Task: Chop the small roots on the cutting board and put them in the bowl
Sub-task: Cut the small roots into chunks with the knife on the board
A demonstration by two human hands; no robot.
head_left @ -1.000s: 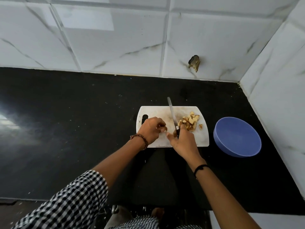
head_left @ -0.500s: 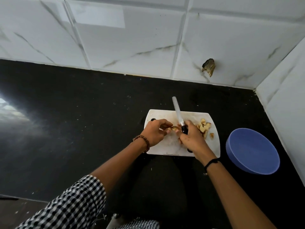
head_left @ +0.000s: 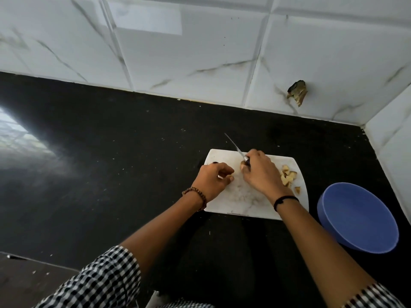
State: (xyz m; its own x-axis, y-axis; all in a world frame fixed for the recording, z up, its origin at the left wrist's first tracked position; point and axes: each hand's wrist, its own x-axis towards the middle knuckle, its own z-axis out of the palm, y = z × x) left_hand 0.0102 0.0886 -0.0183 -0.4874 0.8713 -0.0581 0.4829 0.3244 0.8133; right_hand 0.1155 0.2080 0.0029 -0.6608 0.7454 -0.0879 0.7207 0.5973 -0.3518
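- 2 hands work over the white cutting board (head_left: 244, 203), which lies on the black counter (head_left: 111, 174). Half a second ago their fingertips met over a piece; now a strip of bare board shows between them.
- Left hand (head_left: 211, 181), with a beaded bracelet (head_left: 195, 194) at the wrist, rests at the board's left end. Its fingers are curled in toward the thumb, and whether they pinch a root piece cannot be told.
- Knife (head_left: 235, 147): the blade pointed almost straight away from the person before. Now it slants up and to the left, and its tip passes the board's far edge.
- Right hand (head_left: 260, 174) is clenched round the knife's dark handle, knuckles up, over the middle of the board.
- Chopped root pieces (head_left: 288, 176) are pale yellow chunks with tan-brown skin. They lie in 1 small heap at the board's right end, just beside the right hand and partly hidden by it. 1 chunk sits slightly apart, nearer the person.
- Blue bowl (head_left: 355, 218) stands on the counter just right of the board, apart from the pieces.
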